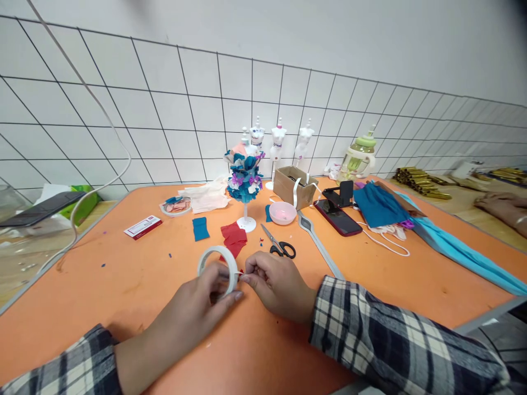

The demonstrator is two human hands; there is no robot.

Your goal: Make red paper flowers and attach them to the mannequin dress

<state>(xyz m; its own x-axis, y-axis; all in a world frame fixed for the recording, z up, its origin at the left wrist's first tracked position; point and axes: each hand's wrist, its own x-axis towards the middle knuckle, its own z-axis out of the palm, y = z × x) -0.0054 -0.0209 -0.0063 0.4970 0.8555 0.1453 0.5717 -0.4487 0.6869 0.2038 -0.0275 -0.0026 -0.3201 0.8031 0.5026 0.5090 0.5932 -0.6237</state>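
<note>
My left hand [206, 299] grips a roll of white tape [234, 269], its fingers through the ring, held on edge above the orange table. Close by on the right, my right hand [274, 282] is closed in a pinch at the tape's free end, a thin light strip with a small red bit beside it. Just beyond the roll lies a piece of red crepe paper [234, 237]. Black-handled scissors [280, 247] rest past my right hand. A small mannequin [245, 181] dressed in teal and purple paper ruffles stands farther back on a white base.
Behind stand three white mannequins [278, 137] and a cardboard box [294, 186]. A pink bowl [282, 213], a teal paper square [200, 229] and a small card box [143, 227] lie around. Rightward are a phone [337, 218], teal cloth [381, 204] and a green-lidded bottle [358, 159].
</note>
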